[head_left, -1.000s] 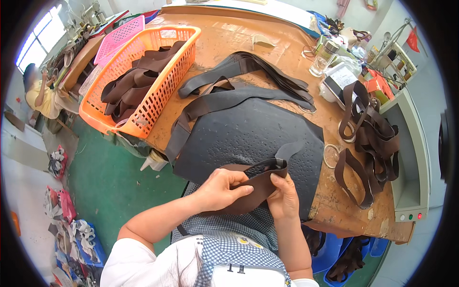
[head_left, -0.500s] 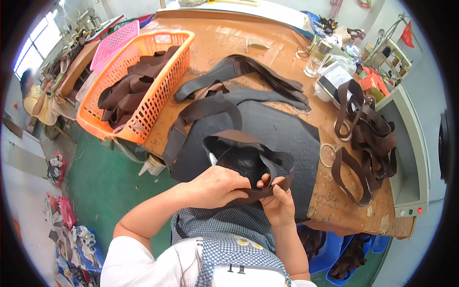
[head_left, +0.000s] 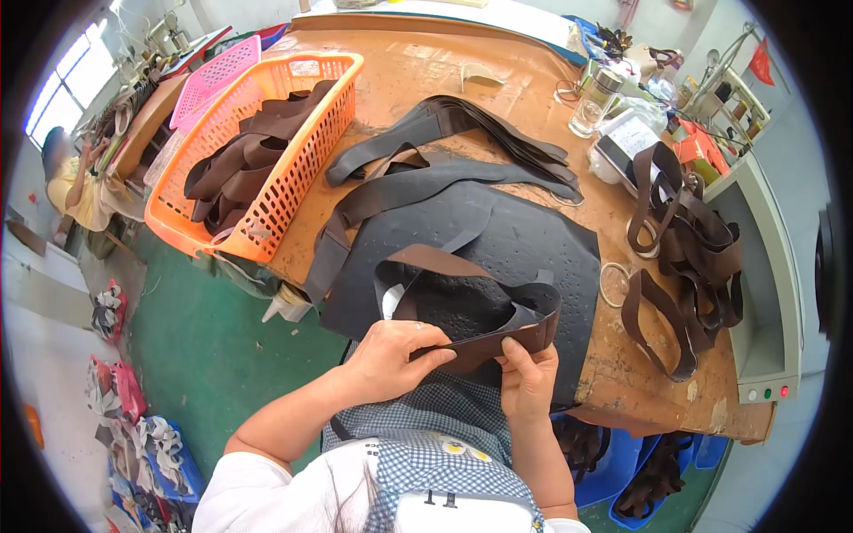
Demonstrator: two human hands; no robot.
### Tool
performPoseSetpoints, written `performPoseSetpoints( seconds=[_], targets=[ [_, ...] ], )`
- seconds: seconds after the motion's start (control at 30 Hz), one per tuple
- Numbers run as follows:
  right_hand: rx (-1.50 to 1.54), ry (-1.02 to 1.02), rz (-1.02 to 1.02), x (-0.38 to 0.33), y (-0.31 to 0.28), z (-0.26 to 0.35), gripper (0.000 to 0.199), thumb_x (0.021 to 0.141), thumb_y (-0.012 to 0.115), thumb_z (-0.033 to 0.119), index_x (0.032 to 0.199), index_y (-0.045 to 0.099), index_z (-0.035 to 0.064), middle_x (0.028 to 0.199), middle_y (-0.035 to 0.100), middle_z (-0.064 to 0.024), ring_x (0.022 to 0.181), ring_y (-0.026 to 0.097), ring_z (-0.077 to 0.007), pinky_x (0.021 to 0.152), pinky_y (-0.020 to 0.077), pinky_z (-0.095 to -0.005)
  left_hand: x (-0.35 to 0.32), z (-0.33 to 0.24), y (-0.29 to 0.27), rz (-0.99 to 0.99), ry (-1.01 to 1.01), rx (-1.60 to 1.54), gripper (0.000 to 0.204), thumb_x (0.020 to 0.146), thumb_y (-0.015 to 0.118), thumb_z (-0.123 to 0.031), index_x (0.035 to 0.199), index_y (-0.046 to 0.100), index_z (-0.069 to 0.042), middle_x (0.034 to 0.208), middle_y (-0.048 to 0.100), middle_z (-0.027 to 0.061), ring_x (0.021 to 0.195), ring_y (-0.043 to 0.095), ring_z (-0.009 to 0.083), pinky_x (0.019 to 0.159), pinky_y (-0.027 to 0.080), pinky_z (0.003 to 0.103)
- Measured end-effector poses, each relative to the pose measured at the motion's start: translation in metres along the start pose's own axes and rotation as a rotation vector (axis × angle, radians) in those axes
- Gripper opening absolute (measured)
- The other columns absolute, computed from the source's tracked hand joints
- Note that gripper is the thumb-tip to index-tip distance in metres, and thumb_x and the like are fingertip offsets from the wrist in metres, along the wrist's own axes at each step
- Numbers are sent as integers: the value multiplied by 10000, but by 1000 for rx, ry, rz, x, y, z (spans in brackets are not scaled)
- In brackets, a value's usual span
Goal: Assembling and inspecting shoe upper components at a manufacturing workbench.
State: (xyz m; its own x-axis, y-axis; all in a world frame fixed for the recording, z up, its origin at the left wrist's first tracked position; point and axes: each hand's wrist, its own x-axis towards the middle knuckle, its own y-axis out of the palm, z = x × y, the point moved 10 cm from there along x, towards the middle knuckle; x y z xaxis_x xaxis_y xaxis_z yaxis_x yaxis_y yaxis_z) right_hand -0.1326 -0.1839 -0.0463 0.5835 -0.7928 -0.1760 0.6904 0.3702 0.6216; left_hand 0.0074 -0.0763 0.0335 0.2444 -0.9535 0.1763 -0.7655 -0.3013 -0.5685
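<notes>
A dark brown leather strap point(head_left: 435, 258), bent into a wide loop, is held at the near edge of the table. My left hand point(head_left: 389, 357) pinches its near side between thumb and fingers. Further right, my right hand point(head_left: 528, 380) grips the same near side, thumb on the outer face and fingers mostly hidden behind. Between the hands the band runs nearly straight. Beneath the loop lies a black pitted mat point(head_left: 555, 244). A small white object point(head_left: 392, 300) shows just beyond my left hand; its kind I cannot make out.
Flat dark straps point(head_left: 444, 124) lie beyond the mat. An orange basket point(head_left: 298, 151) with brown straps stands left. To the right are looped straps point(head_left: 702, 258), a ring point(head_left: 613, 284), a glass point(head_left: 593, 107) and a grey machine housing point(head_left: 769, 284). Blue bins point(head_left: 613, 475) sit below the table.
My hands have moved apart along the strap, the left one leftward and the right one slightly rightward. The loop is wider and its near side straighter. My right fingers have gone behind the band.
</notes>
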Motion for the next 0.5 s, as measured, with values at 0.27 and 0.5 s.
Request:
performPoseSetpoints(
  seconds=[0.27, 0.5],
  targets=[
    [-70, -36, -2, 2, 10, 6, 149, 858, 681, -7, 1005, 663, 15, 952, 707, -117, 899, 703, -243, 833, 553, -342, -6, 7, -9, -114, -84, -94, 142, 856, 751, -113, 893, 714, 19, 728, 690, 134, 619, 670, 219, 575, 498, 305],
    [-74, -50, 27, 3, 17, 8, 174, 845, 687, 14, 1016, 662, -2, 953, 706, -119, 906, 704, -256, 838, 551, -360, -6, 17, -5, -78, -196, -188, 154, 866, 747, -125, 914, 725, 20, 716, 695, 105, 622, 651, 144, 581, 491, 279]
  ],
)
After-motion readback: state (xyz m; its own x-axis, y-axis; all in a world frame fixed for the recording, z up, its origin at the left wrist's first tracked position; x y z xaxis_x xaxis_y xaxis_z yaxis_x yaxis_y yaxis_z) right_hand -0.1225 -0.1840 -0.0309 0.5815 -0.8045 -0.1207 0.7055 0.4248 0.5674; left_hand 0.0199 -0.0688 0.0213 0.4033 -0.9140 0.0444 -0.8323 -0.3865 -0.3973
